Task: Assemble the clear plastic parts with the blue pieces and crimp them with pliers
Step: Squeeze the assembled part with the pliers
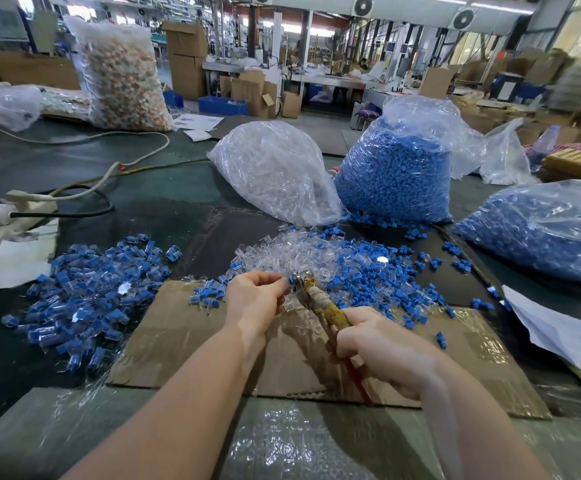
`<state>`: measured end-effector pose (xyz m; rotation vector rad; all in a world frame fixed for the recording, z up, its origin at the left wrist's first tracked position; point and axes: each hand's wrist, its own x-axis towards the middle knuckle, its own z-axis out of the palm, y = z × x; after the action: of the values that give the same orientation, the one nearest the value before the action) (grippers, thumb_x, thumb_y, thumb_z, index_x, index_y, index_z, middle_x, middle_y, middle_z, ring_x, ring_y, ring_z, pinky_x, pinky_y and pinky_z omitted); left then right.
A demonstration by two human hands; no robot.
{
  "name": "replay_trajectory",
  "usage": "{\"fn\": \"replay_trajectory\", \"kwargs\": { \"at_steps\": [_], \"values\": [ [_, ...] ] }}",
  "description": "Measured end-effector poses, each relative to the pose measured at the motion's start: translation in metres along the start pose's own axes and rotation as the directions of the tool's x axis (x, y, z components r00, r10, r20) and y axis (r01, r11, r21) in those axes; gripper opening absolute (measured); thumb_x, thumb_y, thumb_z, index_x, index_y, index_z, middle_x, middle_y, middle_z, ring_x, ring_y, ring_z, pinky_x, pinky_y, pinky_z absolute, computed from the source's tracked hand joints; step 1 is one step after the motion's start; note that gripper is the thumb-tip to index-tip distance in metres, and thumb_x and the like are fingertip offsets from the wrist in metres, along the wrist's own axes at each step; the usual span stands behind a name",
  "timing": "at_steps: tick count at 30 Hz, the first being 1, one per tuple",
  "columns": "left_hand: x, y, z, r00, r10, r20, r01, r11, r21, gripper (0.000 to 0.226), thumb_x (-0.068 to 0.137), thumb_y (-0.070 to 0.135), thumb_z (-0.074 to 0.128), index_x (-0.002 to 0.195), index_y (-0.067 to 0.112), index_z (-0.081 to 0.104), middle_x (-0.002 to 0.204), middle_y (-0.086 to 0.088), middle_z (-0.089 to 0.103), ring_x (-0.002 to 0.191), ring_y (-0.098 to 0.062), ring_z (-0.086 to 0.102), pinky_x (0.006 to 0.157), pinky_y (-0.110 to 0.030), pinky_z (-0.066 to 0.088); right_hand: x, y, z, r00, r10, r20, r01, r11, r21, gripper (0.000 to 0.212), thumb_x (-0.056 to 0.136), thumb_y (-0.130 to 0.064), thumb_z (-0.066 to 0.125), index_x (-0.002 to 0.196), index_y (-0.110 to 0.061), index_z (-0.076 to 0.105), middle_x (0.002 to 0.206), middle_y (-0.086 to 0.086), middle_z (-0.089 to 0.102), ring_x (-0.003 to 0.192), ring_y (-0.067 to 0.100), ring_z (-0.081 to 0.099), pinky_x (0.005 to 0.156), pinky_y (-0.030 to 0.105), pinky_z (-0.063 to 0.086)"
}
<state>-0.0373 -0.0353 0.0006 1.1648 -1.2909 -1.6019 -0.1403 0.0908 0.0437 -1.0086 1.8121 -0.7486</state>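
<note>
Judging from the heaps, the work was partly done: a large pile of assembled pieces (88, 292) lay at the left middle of the frame on the tabletop (164, 216), while a mixed heap of loose clear parts (282, 254) and loose blue pieces (379, 275) at the centre, plus a full bag of clear parts (275, 171) and two bags of blue pieces (396, 174) toward the upper right, still waited. Much more appeared to be left than finished. At centre frame, the left hand (254, 299) had its fingers curled, pinching a small blue-and-clear piece (288, 284) at the fingertips. The right hand (382, 348) was wrapped round the yellowed, taped handles of the pliers (320, 303), whose red lower handle showed beneath the palm. The pliers' nose met the held piece just to the right of the left fingertips, touching or nearly so; whether the tool had already bitten down on it could not be told. Both hands hovered over a flattened cardboard sheet (185, 341), with loose parts scattered on it.
</note>
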Motion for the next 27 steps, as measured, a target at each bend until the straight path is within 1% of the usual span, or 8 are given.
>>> {"fn": "replay_trajectory", "kwargs": {
  "at_steps": [4,8,14,17,20,24,25,27],
  "values": [
    [-0.001,0.003,0.002,0.998,0.055,-0.012,-0.054,0.997,0.063,0.003,0.084,0.006,0.066,0.083,0.008,0.067,0.072,-0.01,0.065,0.06,-0.017,0.056,0.06,-0.033,0.051,0.001,0.0,0.002,1.0,-0.027,0.004,0.027,1.0,0.007,0.013,0.078,0.001,0.043,0.084,-0.009,0.046,0.085,0.012,0.049,0.076,0.023,0.047,0.066,0.034,0.036],
    [-0.002,0.004,0.002,0.999,-0.047,0.003,0.047,0.998,-0.046,0.003,0.085,0.003,0.064,0.086,0.005,0.067,0.085,-0.019,0.067,0.074,-0.027,0.06,0.078,-0.044,0.054,0.001,0.0,0.003,0.999,-0.037,-0.005,0.037,0.999,-0.021,0.01,0.077,-0.001,0.045,0.081,-0.01,0.046,0.086,0.011,0.049,0.077,0.022,0.048,0.069,0.037,0.037],
    [-0.001,-0.002,0.004,0.999,-0.024,-0.022,0.023,0.998,-0.057,0.005,0.085,0.001,0.063,0.083,0.005,0.065,0.073,-0.011,0.063,0.06,-0.015,0.055,0.057,-0.026,0.05,0.002,-0.001,0.011,0.989,-0.083,-0.119,0.065,0.987,-0.145,0.022,0.082,-0.001,0.044,0.067,-0.016,0.047,0.066,0.003,0.053,0.065,0.019,0.053,0.058,0.029,0.041],
    [-0.003,-0.002,0.004,1.0,0.003,-0.024,-0.004,0.999,-0.048,0.007,0.084,0.002,0.064,0.081,0.009,0.065,0.072,-0.009,0.064,0.059,-0.012,0.055,0.052,-0.021,0.05,0.003,0.001,0.014,0.981,-0.102,-0.165,0.067,0.976,-0.207,0.018,0.086,-0.004,0.044,0.076,-0.018,0.048,0.077,0.002,0.056,0.07,0.019,0.056,0.061,0.031,0.044],
    [-0.005,-0.002,0.002,0.998,0.046,-0.038,-0.047,0.998,-0.031,0.007,0.085,0.003,0.063,0.083,0.009,0.066,0.07,-0.005,0.064,0.057,-0.01,0.054,0.051,-0.018,0.047,0.002,0.002,0.015,0.981,-0.104,-0.167,0.072,0.979,-0.189,0.013,0.087,-0.01,0.049,0.092,-0.021,0.05,0.093,0.001,0.057,0.068,0.014,0.054,0.055,0.024,0.042],
    [-0.001,-0.005,-0.017,0.969,0.201,-0.146,-0.176,0.97,0.165,0.007,0.085,0.009,0.065,0.08,0.014,0.066,0.07,0.0,0.062,0.06,-0.01,0.054,0.055,-0.017,0.043,0.002,0.01,0.016,0.966,-0.104,-0.238,0.095,0.994,-0.049,0.036,0.08,-0.005,0.057,0.111,-0.021,0.05,0.101,0.003,0.057,0.069,0.016,0.058,0.054,0.024,0.045],
    [0.001,-0.006,-0.026,0.946,0.27,-0.18,-0.213,0.936,0.281,0.009,0.086,0.011,0.064,0.08,0.017,0.064,0.071,0.003,0.062,0.062,-0.009,0.054,0.054,-0.013,0.042,0.004,0.013,0.015,0.95,-0.113,-0.292,0.099,0.993,-0.061,0.037,0.079,-0.004,0.058,0.111,-0.022,0.05,0.098,0.002,0.057,0.071,0.017,0.059,0.056,0.026,0.046],
    [0.006,-0.008,-0.047,0.888,0.404,-0.22,-0.218,0.79,0.574,0.005,0.089,0.019,0.061,0.087,0.022,0.064,0.078,0.005,0.063,0.069,-0.009,0.056,0.056,-0.012,0.04,0.007,0.021,0.011,0.9,-0.131,-0.415,0.08,0.987,-0.139,0.037,0.08,-0.005,0.058,0.111,-0.024,0.049,0.095,-0.004,0.053,0.077,0.015,0.057,0.063,0.027,0.048]
  ]
}}
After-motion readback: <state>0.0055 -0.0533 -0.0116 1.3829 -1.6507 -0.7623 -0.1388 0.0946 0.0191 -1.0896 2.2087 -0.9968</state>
